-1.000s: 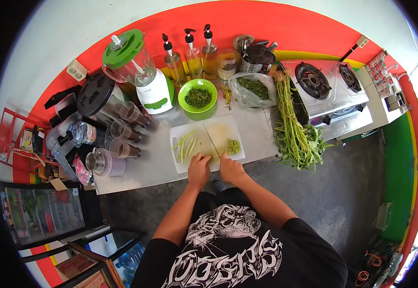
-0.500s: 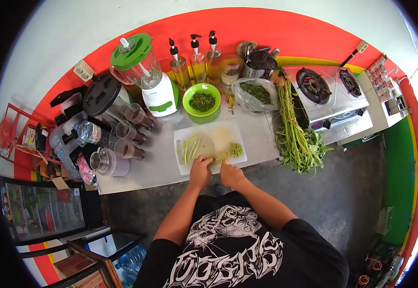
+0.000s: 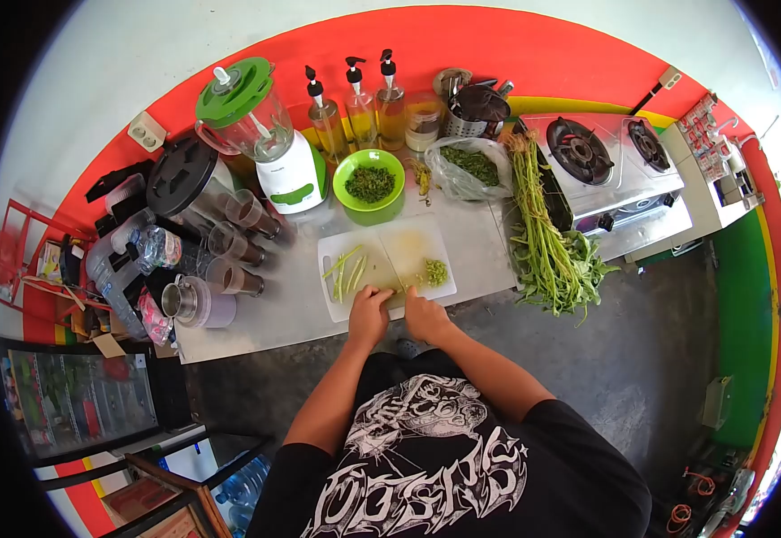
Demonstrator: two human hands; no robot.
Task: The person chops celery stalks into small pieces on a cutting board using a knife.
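A white cutting board lies at the counter's front edge. My right hand is closed around a knife, its handle hidden in the fist; the thin blade points away from me across the board. Just left of the blade, my left hand presses its closed fingers on the board around a green stalk, mostly covered by the fingers. Several long green stalks lie on the board's left part. To the right of the blade sits a small pile of chopped green pieces.
Behind the board stand a green bowl of chopped greens, a blender and pump bottles. A plastic bag of greens, a bundle of leafy stalks and a gas stove are rightward. Dark-filled cups and a flask stand left.
The whole view has shifted slightly left and up. Both hands stay close together at the board's front edge, and the blade's angle looks slightly different.
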